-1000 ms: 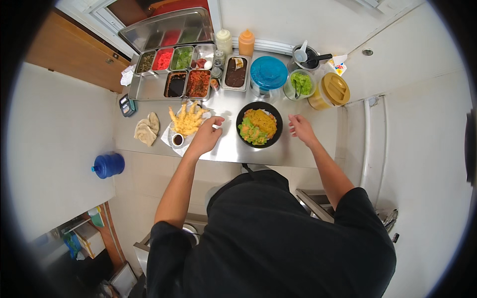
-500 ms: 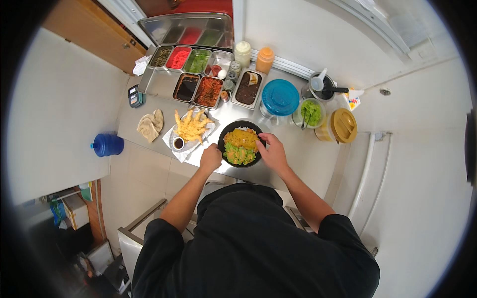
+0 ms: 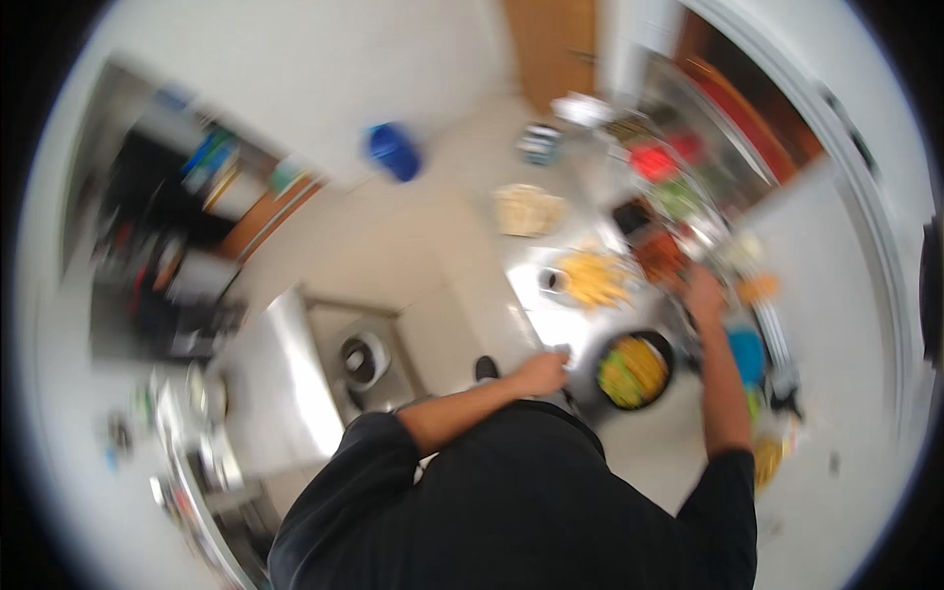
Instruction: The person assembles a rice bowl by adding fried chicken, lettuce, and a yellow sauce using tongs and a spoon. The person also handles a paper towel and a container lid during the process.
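Note:
The frame is smeared by motion. A round black bowl [image 3: 661,344] rests on the steel counter, holding yellow-orange topping and green leaves. My left hand [image 3: 541,375] is curled closed at the counter's near edge, left of the bowl and apart from it; what it holds, if anything, cannot be made out. Beyond the bowl, my right hand [image 3: 703,295] reaches to a pan of chopped red-orange food [image 3: 658,258] and the blurred small jars; its fingers are too smeared to read. Golden fried pieces [image 3: 596,279] lie on white paper left of it, beside a small cup of dark sauce [image 3: 551,280].
A folded beige cloth [image 3: 529,210] and a small card terminal [image 3: 540,144] are farther along the counter. A blue-lidded tub [image 3: 747,356] stands right of my right forearm. Another steel table [image 3: 285,379] is at left; a blue water jug [image 3: 393,150] is beyond the floor.
My view has swung left. Both hands have come off the bowl: the left drew back to the counter's edge, the right stretched out to the food pans. The bowl stays on the counter.

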Tool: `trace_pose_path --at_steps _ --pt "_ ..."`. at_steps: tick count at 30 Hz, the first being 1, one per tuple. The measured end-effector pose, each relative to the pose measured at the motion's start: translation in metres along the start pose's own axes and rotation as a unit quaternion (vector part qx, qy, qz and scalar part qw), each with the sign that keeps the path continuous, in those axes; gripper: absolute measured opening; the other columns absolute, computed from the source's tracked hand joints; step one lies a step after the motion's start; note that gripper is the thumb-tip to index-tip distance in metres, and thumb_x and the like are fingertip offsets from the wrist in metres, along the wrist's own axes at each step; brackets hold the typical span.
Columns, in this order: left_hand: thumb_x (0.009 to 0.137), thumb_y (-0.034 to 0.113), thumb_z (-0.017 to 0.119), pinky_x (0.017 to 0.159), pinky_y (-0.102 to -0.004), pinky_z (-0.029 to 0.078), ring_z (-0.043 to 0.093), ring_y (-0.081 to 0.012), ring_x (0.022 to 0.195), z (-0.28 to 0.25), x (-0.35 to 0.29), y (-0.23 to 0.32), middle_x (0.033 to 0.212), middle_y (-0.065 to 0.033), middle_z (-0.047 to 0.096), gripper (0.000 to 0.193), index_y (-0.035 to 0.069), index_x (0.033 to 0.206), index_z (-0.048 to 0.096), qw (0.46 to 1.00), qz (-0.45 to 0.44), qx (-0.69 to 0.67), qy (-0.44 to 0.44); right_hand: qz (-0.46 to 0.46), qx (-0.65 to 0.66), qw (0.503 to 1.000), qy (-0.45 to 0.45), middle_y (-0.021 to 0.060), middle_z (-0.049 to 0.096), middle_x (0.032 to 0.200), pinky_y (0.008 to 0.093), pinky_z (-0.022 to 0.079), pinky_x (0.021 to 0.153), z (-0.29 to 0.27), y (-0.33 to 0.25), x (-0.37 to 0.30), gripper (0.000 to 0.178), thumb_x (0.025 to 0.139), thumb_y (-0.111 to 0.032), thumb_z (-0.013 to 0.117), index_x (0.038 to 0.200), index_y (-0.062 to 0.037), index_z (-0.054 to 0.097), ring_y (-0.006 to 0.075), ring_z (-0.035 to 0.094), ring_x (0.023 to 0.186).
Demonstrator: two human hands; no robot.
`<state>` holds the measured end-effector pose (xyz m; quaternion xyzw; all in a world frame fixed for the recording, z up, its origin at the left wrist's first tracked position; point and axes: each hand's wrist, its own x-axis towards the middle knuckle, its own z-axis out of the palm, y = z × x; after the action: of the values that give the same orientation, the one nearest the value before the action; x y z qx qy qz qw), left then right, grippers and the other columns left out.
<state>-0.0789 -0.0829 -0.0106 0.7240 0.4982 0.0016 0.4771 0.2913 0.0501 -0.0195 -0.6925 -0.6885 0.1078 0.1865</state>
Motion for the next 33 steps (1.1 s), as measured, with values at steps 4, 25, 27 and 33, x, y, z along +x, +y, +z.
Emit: trace_pose_path --at_steps 4,25,27,33 --pt "0.087 0.016 0.055 0.089 -0.0467 0.052 0.068 -0.0373 0.095 -0.031 -0.023 -0.01 0.098 -0.0217 0.071 0.035 0.002 0.117 0.064 0.998 -0.036 -0.056 0.023 0.05 -0.066 0.993 -0.085 0.0225 0.069 0.108 0.0507 0.05 0.086 -0.024 -0.006 0.011 0.055 0.073 -0.021 0.085 0.12 -0.0067 0.061 0.0439 0.064 0.1" --pt "0.065 0.044 0.088 0.071 -0.0395 0.053 0.068 -0.0262 0.081 -0.091 0.073 0.091 0.088 -0.0194 0.069 0.067 -0.005 0.105 0.065 0.963 0.21 -0.133 -0.109 0.151 0.364 0.918 0.039 0.0009 0.054 0.108 0.0267 0.045 0.084 -0.082 -0.193 -0.147 0.073 0.076 -0.015 0.085 0.14 -0.0081 0.052 0.0127 0.051 0.093" --pt "0.066 0.044 0.089 0.065 -0.0336 0.053 0.067 -0.0186 0.072 -0.083 0.077 0.103 0.082 -0.014 0.069 0.069 -0.009 0.104 0.065 0.961 0.234 -0.15 0.008 0.229 0.342 0.911 0.034 0.0167 0.048 0.135 0.0378 0.048 0.098 -0.07 -0.193 -0.171 0.096 0.074 -0.015 0.087 0.151 -0.0102 0.031 0.0269 0.053 0.121" --pt "0.074 0.048 0.085 0.068 -0.0319 0.053 0.067 -0.0181 0.08 -0.038 0.066 0.138 0.093 -0.0127 0.07 0.067 -0.009 0.103 0.067 0.92 0.08 -0.337 -0.182 0.254 0.538 0.738 0.317 0.011 0.056 0.121 0.0275 0.052 0.083 0.0 -0.209 -0.199 0.055 0.088 -0.003 0.073 0.134 -0.0038 0.042 0.0163 0.058 0.106"
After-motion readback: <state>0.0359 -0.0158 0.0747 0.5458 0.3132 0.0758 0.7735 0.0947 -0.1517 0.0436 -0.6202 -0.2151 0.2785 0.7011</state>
